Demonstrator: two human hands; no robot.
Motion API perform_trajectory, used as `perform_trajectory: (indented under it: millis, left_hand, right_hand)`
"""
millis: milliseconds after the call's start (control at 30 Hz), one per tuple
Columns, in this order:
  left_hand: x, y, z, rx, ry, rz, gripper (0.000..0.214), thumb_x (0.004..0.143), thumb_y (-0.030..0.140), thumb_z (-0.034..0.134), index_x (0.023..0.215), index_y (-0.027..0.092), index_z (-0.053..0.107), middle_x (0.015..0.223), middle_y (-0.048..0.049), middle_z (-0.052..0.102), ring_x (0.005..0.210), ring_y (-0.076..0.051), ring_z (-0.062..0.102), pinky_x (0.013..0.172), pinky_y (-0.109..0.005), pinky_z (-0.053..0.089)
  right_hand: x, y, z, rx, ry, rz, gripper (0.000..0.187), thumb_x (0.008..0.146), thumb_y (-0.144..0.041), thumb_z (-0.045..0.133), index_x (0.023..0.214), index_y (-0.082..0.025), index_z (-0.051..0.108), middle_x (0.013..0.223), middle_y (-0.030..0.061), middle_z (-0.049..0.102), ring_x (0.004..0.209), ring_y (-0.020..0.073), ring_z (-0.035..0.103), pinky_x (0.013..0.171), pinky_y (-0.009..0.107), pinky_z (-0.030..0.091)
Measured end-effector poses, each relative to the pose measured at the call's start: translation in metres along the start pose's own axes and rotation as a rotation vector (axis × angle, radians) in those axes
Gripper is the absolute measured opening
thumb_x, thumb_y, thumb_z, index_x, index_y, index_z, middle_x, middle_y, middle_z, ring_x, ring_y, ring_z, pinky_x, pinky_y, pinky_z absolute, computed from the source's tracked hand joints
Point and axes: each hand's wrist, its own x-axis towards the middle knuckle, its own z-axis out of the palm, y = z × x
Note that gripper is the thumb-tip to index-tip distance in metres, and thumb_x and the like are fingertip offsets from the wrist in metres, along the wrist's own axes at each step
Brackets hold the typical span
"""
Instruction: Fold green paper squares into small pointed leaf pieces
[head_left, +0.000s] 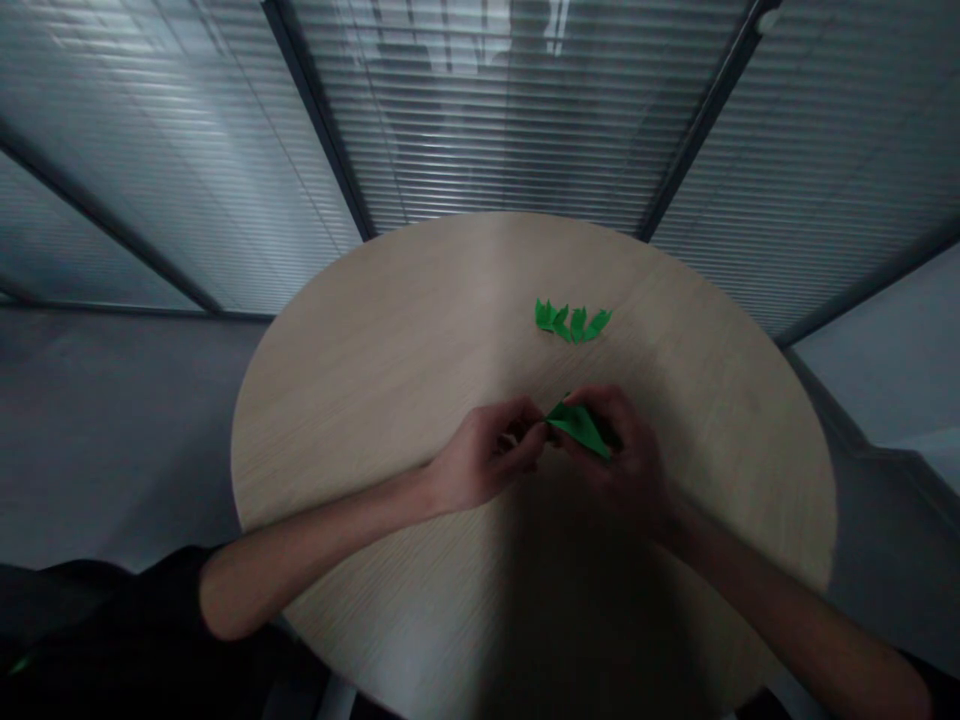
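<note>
A folded piece of green paper (582, 428) is held between my two hands above the table's middle. My right hand (619, 445) grips it from the right, with fingers over its upper edge and the thumb below. At the paper's pointed left corner, my left hand (491, 450) pinches with thumb and fingertips. Beyond the hands lie several small folded green paper pieces (578, 324) in a row, close together, with pointed tips. Fine folds in the held paper are hard to make out in the dim light.
The round wooden table (360, 350) fills the middle of the view. Behind it stand glass panels with horizontal blinds (495, 150) and dark frames. Grey floor (112, 420) shows at the left. A dark shadow falls across the table's near part.
</note>
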Motion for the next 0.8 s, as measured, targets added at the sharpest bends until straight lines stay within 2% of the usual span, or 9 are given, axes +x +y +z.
perform_trajectory:
  millis: [200,367,533,800]
  left_hand:
    - [0.0002,-0.0010,-0.0005,0.042,0.063,0.041,0.016,0.098,0.026,0.053,0.086,0.016,0.054,0.067,0.0012,0.061,0.056,-0.008,0.060,0.049,-0.017,0.044]
    - [-0.0006,-0.0026,-0.0011,0.096,0.135,0.056,0.016,0.097,0.028,0.056,0.086,0.017,0.052,0.068,0.0002,0.063,0.057,-0.010,0.061,0.049,-0.019,0.046]
    - [-0.0011,-0.0026,-0.0004,0.065,0.112,0.062,0.015,0.098,0.030,0.056,0.096,0.015,0.056,0.077,-0.0028,0.068,0.062,-0.011,0.065,0.054,-0.021,0.052]
    - [-0.0008,-0.0015,-0.0003,0.117,0.090,0.071,0.016,0.096,0.030,0.059,0.091,0.015,0.056,0.074,-0.0013,0.065,0.061,-0.011,0.062,0.053,-0.021,0.049]
  right_hand:
    - [-0.0011,0.0029,-0.0015,0.005,-0.012,0.008,0.032,0.090,-0.022,0.071,0.118,-0.024,0.057,0.101,0.0034,0.072,0.084,0.0184,0.075,0.075,0.033,0.063]
    - [-0.0010,0.0013,-0.0020,-0.029,0.029,0.014,0.023,0.088,-0.019,0.071,0.108,-0.024,0.059,0.091,0.0004,0.072,0.076,0.0171,0.075,0.067,0.029,0.062]
    - [-0.0002,-0.0013,-0.0008,-0.034,0.031,0.002,0.018,0.090,-0.020,0.068,0.106,-0.024,0.060,0.091,0.0015,0.074,0.075,0.0174,0.076,0.067,0.029,0.062]
    - [0.0010,0.0014,0.0004,-0.244,0.022,-0.113,0.021,0.088,-0.016,0.063,0.107,-0.025,0.063,0.095,0.0030,0.075,0.081,0.0195,0.074,0.073,0.033,0.059]
